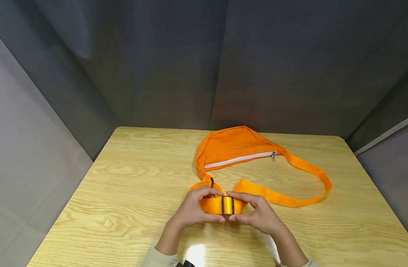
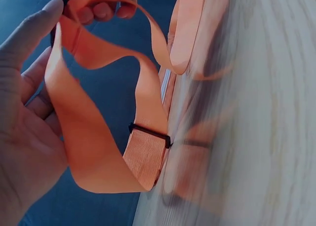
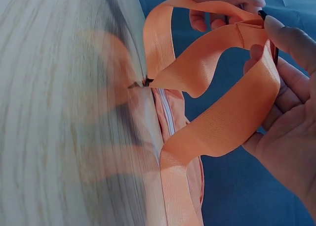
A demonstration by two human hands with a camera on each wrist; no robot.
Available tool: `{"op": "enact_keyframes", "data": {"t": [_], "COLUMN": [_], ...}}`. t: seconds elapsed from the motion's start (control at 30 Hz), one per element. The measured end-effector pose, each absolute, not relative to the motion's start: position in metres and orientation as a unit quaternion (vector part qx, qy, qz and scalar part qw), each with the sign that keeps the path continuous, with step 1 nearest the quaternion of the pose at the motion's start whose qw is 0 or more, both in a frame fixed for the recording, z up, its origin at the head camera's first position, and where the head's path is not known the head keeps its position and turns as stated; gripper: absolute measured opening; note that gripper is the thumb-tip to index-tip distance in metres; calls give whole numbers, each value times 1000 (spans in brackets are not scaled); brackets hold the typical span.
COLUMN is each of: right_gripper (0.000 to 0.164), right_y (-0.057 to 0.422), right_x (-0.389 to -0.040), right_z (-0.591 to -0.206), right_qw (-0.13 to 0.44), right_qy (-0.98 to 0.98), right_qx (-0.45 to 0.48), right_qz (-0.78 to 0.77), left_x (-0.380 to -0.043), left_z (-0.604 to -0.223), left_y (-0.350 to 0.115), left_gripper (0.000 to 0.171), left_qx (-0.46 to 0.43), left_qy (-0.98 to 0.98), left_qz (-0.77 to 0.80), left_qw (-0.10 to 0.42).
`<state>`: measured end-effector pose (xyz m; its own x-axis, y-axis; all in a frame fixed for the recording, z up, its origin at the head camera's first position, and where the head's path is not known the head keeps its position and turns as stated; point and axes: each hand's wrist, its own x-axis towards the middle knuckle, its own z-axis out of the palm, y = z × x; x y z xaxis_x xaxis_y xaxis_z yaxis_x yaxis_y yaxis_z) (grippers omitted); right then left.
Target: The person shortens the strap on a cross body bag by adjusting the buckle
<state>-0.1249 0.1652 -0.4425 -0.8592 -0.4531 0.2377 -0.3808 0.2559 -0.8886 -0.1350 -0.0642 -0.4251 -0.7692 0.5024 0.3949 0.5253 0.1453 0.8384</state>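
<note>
Your left hand (image 1: 198,208) and right hand (image 1: 260,214) both pinch the black buckle (image 1: 223,206) on the orange strap (image 1: 210,206), lower centre of the head view; the orange bag (image 1: 237,146) lies above.

Your bag (image 1: 237,144) is orange, its zipper (image 1: 240,160) white; your strap (image 1: 327,185), right of the bag, plain orange; the buckle (image 1: 222,205), nearer you than the bag, black; the table (image 1: 130,185) beneath it, tan, wood-grained.
</note>
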Motion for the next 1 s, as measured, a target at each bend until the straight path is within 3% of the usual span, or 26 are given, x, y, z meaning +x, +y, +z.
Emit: {"op": "enact_keyframes", "data": {"t": [0.37, 0.63, 0.8, 1.0], "right_gripper": [53, 20, 14, 13], "right_y": [168, 187, 188, 182], "right_x": [-123, -126, -125, -123], "right_z": [-437, -432, -435, -441], "right_qw": [29, 22, 37, 48], "right_qy": [803, 780, 739, 692], "right_qx": [-258, -281, -290, -288], "right_qz": [-537, -559, -607, -660], "left_x": [-132, -131, -128, -131], "left_z": [-416, -416, -416, -429], "left_y": [-62, -66, -66, -66], "left_gripper": [48, 49, 47, 48], "left_qx": [-354, -331, -323, -327], "left_qy": [-753, -732, -725, -728], "left_qz": [-552, -595, -608, -602], "left_qw": [51, 23, 0, 17]}}
